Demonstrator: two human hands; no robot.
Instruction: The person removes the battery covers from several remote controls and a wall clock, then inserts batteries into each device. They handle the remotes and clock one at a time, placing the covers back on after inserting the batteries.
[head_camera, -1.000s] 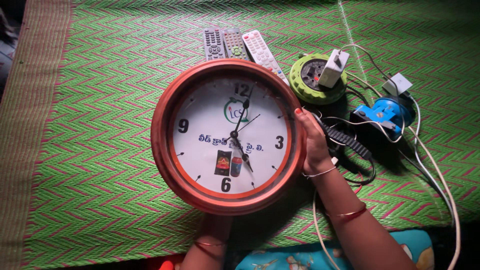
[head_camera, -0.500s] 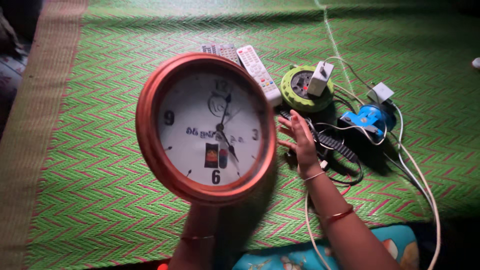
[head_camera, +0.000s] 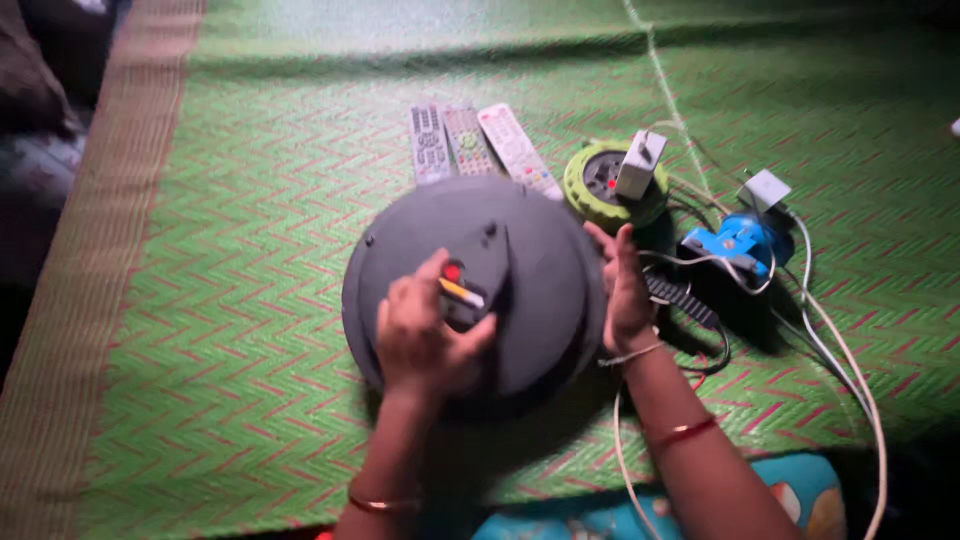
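Clock (head_camera: 530, 260) face-down, dark grey back.

We see only the dark grey back of the round clock (head_camera: 470, 285); its face is turned away from us. Our left hand (head_camera: 420, 340) covers part of the raised housing at the clock's middle, and motion blur smears its fingers. Our right hand (head_camera: 625, 290) is partly behind the clock's right rim. The remotes (head_camera: 470, 140) above the clock are too blurred to read their buttons. The white cables (head_camera: 850, 360) right of the clock run off the bottom edge.
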